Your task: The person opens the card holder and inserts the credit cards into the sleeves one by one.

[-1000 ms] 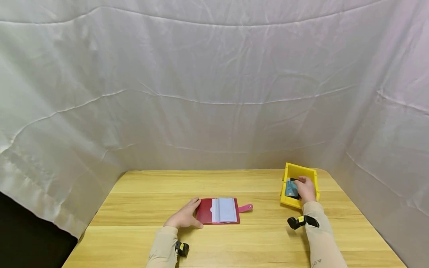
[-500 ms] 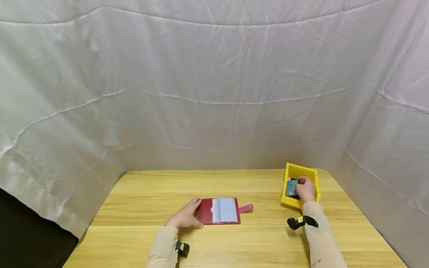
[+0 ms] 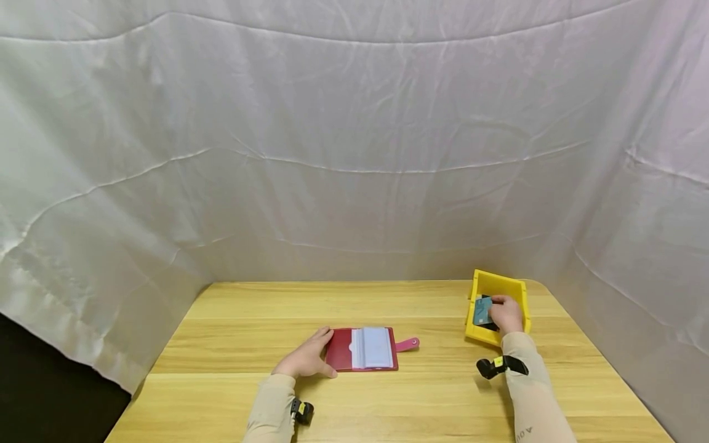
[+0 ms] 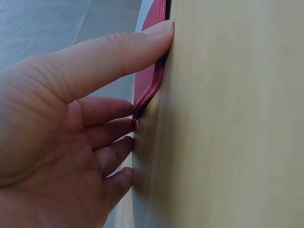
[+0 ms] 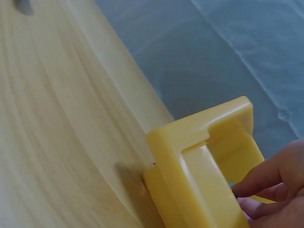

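— What do we make of the left hand (image 3: 307, 358)?

— We see its fingers loosely spread at the left edge of the red card holder (image 3: 339, 352), thumb by the near corner, touching rather than gripping. The holder lies unfolded on the wooden table (image 3: 388, 406), its pink strap (image 3: 408, 344) pointing right.

— Our left wrist view loses most of the holder behind the thumb and past the top edge. And the right hand (image 3: 506, 316)?

— It dips into the yellow bin (image 3: 501, 278), well apart to the right, pinching a blue card (image 3: 482, 310). From the right wrist we catch only a teal sliver; the bin itself runs off the bottom.

— Below the card we notice something dark (image 3: 489, 327), too covered to name, and we can't read the card's print.
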{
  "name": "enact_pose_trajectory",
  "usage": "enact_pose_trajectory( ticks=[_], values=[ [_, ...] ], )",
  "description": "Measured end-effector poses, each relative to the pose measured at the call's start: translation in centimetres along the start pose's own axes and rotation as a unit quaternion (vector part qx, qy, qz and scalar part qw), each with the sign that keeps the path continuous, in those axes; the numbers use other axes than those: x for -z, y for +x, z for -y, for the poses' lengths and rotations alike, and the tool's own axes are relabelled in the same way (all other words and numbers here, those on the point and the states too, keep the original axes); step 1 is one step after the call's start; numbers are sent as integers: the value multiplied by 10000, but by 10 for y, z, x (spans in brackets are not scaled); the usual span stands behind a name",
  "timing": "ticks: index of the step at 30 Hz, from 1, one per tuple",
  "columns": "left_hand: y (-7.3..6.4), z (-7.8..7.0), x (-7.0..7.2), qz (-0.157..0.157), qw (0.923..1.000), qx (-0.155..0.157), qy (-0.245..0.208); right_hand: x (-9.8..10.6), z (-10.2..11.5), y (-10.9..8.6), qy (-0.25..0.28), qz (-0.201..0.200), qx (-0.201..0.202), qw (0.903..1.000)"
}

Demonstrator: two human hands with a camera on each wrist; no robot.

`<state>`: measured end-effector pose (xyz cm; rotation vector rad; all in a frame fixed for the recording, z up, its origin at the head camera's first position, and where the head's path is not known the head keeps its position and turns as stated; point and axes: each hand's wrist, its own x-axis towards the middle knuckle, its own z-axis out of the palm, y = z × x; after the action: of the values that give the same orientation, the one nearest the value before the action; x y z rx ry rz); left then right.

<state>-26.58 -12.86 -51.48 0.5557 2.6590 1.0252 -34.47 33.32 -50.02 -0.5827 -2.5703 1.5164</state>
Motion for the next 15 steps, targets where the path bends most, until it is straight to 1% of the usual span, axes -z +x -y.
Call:
enact_pose_trajectory(
  ticks=[8, 15],
  values=[
    [1, 1, -1, -17, 10000, 32, -42, 9, 6, -5, 110, 203, 97, 9997],
    [1, 3, -2, -34, 10000, 0, -50, 20, 14, -10, 145, 256, 320, 9991]
  ],
)
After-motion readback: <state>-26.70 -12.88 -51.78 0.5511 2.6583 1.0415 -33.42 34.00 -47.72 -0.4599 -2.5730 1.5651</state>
